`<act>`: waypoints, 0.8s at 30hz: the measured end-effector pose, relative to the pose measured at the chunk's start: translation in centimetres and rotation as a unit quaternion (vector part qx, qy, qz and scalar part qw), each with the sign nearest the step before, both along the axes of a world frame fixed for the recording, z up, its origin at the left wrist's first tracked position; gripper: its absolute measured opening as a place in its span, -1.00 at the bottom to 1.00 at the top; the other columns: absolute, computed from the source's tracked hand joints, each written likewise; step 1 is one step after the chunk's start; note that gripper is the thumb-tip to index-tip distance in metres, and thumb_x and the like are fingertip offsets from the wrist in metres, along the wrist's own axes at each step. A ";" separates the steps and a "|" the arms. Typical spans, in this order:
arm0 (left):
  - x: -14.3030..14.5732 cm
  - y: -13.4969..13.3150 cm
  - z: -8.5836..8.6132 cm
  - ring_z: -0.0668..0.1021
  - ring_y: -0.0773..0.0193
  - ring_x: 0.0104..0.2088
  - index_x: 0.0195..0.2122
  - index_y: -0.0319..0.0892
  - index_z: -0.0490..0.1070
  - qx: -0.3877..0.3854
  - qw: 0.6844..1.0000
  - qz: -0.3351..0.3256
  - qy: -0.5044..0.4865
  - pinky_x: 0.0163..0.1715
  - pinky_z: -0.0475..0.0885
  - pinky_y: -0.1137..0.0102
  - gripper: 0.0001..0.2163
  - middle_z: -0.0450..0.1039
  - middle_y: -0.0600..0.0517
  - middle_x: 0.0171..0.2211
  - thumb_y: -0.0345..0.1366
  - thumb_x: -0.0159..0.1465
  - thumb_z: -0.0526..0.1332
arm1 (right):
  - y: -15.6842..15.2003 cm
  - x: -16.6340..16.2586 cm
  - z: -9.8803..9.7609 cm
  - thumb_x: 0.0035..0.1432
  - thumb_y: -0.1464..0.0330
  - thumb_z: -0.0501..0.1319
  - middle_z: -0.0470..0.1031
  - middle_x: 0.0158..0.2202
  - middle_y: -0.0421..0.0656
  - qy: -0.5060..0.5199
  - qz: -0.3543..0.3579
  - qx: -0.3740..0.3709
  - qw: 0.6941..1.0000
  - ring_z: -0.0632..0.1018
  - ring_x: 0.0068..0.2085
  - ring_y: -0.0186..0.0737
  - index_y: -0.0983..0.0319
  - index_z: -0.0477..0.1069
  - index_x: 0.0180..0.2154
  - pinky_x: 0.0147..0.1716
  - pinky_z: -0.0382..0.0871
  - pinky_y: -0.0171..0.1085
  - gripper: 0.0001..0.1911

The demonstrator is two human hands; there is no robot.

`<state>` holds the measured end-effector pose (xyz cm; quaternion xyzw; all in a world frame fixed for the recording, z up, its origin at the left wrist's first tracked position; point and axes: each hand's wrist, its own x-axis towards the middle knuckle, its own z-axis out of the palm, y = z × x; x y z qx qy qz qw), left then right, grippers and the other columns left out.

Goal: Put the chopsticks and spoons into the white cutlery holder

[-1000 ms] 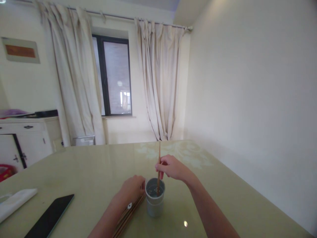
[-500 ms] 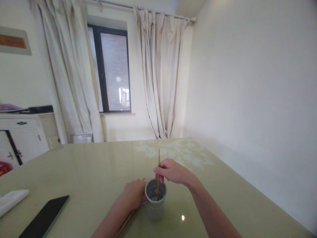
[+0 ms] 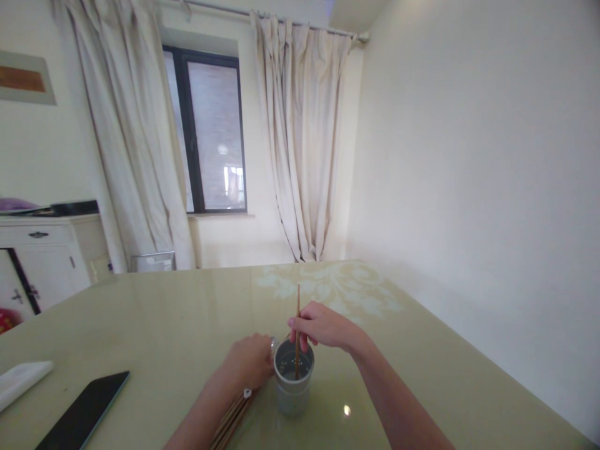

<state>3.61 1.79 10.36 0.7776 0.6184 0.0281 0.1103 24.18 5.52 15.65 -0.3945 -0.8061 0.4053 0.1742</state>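
A grey cylindrical holder (image 3: 294,390) with holes in its bottom stands upright on the table, in front of me. My right hand (image 3: 314,325) pinches one wooden chopstick (image 3: 297,356), its upper end rising above the fingers and its lower end inside the holder. Just left of the holder is my left hand (image 3: 253,359), closed, knuckles up, its fingers mostly hidden. Several chopsticks (image 3: 233,417) in a bundle run beneath that hand and wrist. A small shiny piece (image 3: 273,344) shows between the left hand and the holder's rim; I cannot make out what it is.
The glossy greenish table (image 3: 187,319) reflects a lamp spot right of the holder. A dark flat phone or tablet (image 3: 84,409) lies at the front left, with a white object (image 3: 23,381) beyond it. A wall (image 3: 492,219) borders the table's right side.
The chopstick in my right hand has shifted slightly left and down in the holder. My left hand has moved slightly left and up, and more of the chopstick bundle shows beneath its wrist.
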 end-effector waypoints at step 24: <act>-1.4 -2.9 9.1 0.34 0.38 -0.54 -0.33 -0.11 0.41 0.119 0.832 -0.044 -0.541 -0.54 0.24 0.49 -0.67 0.36 0.16 -0.55 0.07 0.30 0.27 | -1.2 0.5 2.0 0.37 0.20 0.22 0.62 -0.52 -0.18 -0.012 -0.072 0.081 0.994 0.52 -0.49 -0.26 0.25 0.55 -0.26 -0.41 0.28 -0.33 -0.73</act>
